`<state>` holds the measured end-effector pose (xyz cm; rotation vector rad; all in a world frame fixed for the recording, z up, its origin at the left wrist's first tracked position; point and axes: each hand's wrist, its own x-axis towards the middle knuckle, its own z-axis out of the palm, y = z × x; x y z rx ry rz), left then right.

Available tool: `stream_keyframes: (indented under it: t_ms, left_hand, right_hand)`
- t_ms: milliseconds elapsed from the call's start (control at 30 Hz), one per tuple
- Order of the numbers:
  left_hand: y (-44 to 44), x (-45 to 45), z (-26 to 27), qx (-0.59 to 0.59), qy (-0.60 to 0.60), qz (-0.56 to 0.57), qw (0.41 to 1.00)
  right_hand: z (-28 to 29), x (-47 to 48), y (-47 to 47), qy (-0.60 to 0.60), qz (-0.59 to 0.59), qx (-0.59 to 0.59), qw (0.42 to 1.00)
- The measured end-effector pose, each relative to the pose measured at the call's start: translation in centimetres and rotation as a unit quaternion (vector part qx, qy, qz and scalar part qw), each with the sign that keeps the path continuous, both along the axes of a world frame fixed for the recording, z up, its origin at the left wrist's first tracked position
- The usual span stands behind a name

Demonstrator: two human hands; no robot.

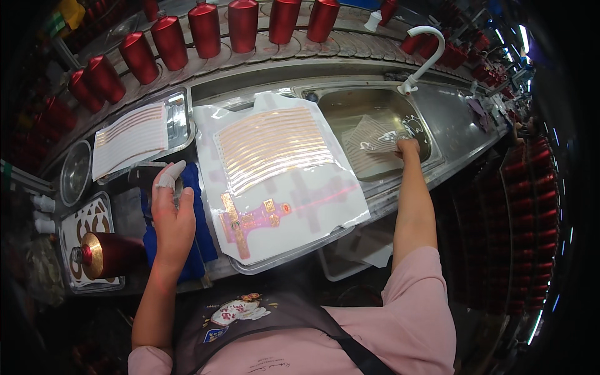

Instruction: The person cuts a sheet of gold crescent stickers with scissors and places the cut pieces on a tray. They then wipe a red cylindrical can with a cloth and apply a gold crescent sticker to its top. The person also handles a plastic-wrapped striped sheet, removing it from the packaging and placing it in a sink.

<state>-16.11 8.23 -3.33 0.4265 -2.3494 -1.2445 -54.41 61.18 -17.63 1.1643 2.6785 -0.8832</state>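
Observation:
My right hand (408, 146) is in the steel sink (375, 98), its fingers closed at the edge of a pale striped sheet (377, 136). More striped sheet lies under the water there, with bright ripples about the hand. My left hand (172, 211), white tape around a finger, is over a blue cloth (204, 225), thumb and fingers apart. What lies behind its fingers is partly hidden. A red bottle (119, 255) with a gold shoulder lies on its side to the left. Between my hands, a sheet of gold-striped decals (276, 145) lies on white paper with a pink-and-gold decal (253, 218).
Red bottles (205, 33) stand along a slatted conveyor (281, 54) behind the bench. A white curved faucet (433, 51) rises at the sink. At left are a steel tray (187, 117) with striped sheets (133, 140), a round bowl (75, 173) and a tray of gold ring decals (105, 213).

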Motion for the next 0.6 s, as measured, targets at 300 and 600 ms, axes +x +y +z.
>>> stream_keyframes:
  t_ms: [300,600]
  left_hand:
    - [0.6,-2.0,-1.1,0.098,0.053,-0.044,0.993]
    - [3.0,-3.4,-0.5,0.138,0.038,-0.069,0.987]
  right_hand:
    - [8.0,2.8,-1.8,0.091,-0.009,0.002,0.996]
    - [16.3,2.6,-1.2,0.111,0.057,0.108,0.986]
